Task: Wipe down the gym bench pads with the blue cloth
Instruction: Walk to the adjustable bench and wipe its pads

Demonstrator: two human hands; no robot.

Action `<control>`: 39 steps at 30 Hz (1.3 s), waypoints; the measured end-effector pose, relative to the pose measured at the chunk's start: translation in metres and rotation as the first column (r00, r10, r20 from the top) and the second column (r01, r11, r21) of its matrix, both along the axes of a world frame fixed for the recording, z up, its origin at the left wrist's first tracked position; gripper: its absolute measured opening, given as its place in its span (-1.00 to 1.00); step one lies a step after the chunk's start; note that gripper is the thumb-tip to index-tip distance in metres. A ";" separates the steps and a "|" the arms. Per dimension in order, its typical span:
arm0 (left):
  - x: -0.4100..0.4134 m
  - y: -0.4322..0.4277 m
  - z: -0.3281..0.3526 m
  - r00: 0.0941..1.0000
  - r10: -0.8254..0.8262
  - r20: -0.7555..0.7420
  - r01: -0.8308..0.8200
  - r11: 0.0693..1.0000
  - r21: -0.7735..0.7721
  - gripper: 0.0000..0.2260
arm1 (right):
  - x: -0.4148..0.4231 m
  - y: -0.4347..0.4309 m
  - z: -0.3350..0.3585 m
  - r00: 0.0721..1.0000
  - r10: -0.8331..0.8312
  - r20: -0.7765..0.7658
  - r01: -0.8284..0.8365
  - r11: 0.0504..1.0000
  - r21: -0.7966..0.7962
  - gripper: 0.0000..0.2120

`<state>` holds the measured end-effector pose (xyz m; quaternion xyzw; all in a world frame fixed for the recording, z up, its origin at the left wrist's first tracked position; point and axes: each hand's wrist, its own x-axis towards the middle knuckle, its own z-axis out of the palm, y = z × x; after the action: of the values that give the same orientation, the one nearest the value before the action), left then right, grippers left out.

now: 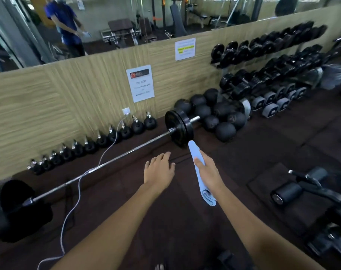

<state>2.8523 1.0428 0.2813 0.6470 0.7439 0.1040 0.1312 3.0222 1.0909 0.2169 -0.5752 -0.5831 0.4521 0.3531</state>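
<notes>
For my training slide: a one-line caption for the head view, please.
Right hand holds the blue cloth, left hand open, over a dark gym floor with a loaded barbell ahead.

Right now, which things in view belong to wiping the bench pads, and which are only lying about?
For the job:
- blue cloth, held in the right hand
- bench roller pads, not yet touched
- left hand, free

Lying about:
- barbell
- kettlebells along the wall
- medicine balls
- dumbbell rack
- white cable
</notes>
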 end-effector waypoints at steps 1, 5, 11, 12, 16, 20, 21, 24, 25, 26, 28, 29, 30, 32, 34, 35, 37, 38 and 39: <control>0.002 0.025 0.000 1.000 -0.029 -0.007 0.029 1.000 0.006 -0.55 | 0.003 0.021 -0.003 1.000 -0.031 0.006 0.031 1.000 -0.005 -0.44; 0.018 0.134 0.000 0.986 -0.168 -0.019 0.168 0.985 0.025 -0.54 | 0.027 0.107 -0.019 0.981 -0.192 -0.008 0.191 0.981 -0.043 -0.38; 0.089 0.285 -0.003 0.891 -0.452 -0.050 0.454 0.891 0.029 -0.54 | 0.090 0.195 -0.008 0.895 -0.444 -0.044 0.443 0.896 -0.042 -0.50; 0.107 0.303 -0.003 0.865 -0.499 -0.052 0.501 0.865 0.023 -0.54 | 0.105 0.201 -0.005 0.864 -0.499 -0.057 0.496 0.866 -0.059 -0.53; 0.194 0.348 -0.007 0.733 -0.677 -0.064 0.678 0.735 -0.003 -0.54 | 0.164 0.198 0.023 0.737 -0.664 -0.130 0.669 0.743 -0.003 -0.81; 0.298 0.368 -0.019 0.558 -0.826 -0.075 0.827 0.561 -0.023 -0.55 | 0.238 0.191 0.016 0.540 -0.827 -0.156 0.832 0.552 -0.046 -0.75; 0.325 0.370 -0.022 0.514 -0.854 -0.077 0.855 0.517 -0.028 -0.55 | 0.257 0.187 0.013 0.486 -0.862 -0.143 0.867 0.497 -0.049 -0.74; 0.408 0.369 -0.033 0.388 -0.919 -0.066 0.920 0.390 -0.030 -0.54 | 0.318 0.174 0.006 0.363 -0.923 -0.125 0.928 0.370 -0.039 -0.70; 0.436 0.367 -0.036 0.345 -0.937 -0.064 0.937 0.347 -0.032 -0.54 | 0.339 0.169 0.002 0.323 -0.938 -0.127 0.943 0.331 -0.044 -0.68; 0.464 0.365 -0.040 0.304 -0.951 -0.062 0.951 0.306 -0.037 -0.54 | 0.360 0.164 -0.003 0.282 -0.951 -0.124 0.956 0.290 -0.046 -0.66; 0.517 0.359 -0.048 0.234 -0.971 -0.050 0.970 0.237 -0.058 -0.54 | 0.401 0.153 -0.014 0.227 -0.968 -0.109 0.971 0.233 -0.045 -0.60; 0.541 0.355 -0.051 0.195 -0.980 -0.047 0.978 0.198 -0.067 -0.54 | 0.421 0.146 -0.021 0.194 -0.975 -0.106 0.978 0.201 -0.057 -0.59; 0.565 0.351 -0.054 0.154 -0.987 -0.049 0.985 0.158 -0.075 -0.54 | 0.438 0.140 -0.023 0.153 -0.983 -0.103 0.984 0.161 -0.073 -0.59; 0.609 0.339 -0.057 0.076 -0.996 -0.052 0.992 0.081 -0.094 -0.55 | 0.467 0.126 -0.024 0.064 -0.994 -0.092 0.990 0.075 -0.119 -0.59; 0.649 0.327 -0.059 0.005 -0.998 -0.058 0.995 0.011 -0.100 -0.55 | 0.496 0.112 -0.024 0.000 -0.998 -0.070 0.991 0.009 -0.130 -0.59; 0.669 0.321 -0.061 -0.031 -0.998 -0.059 0.994 -0.025 -0.104 -0.55 | 0.511 0.106 -0.026 -0.036 -0.997 -0.068 0.990 -0.027 -0.137 -0.60; 0.708 0.311 -0.068 -0.095 -0.994 -0.048 0.988 -0.088 -0.130 -0.55 | 0.539 0.095 -0.032 -0.109 -0.993 -0.045 0.981 -0.101 -0.166 -0.60; 0.726 0.307 -0.074 -0.122 -0.992 -0.043 0.983 -0.115 -0.142 -0.54 | 0.553 0.090 -0.034 -0.140 -0.990 -0.021 0.974 -0.134 -0.182 -0.59; 0.745 0.302 -0.080 -0.146 -0.988 -0.040 0.979 -0.138 -0.152 -0.54 | 0.566 0.085 -0.040 -0.170 -0.985 0.002 0.966 -0.168 -0.197 -0.58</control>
<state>3.5971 1.3451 0.2016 0.9856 0.0106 -0.1027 0.1341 3.5885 1.1756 0.1773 -0.8015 0.1200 0.1016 0.5770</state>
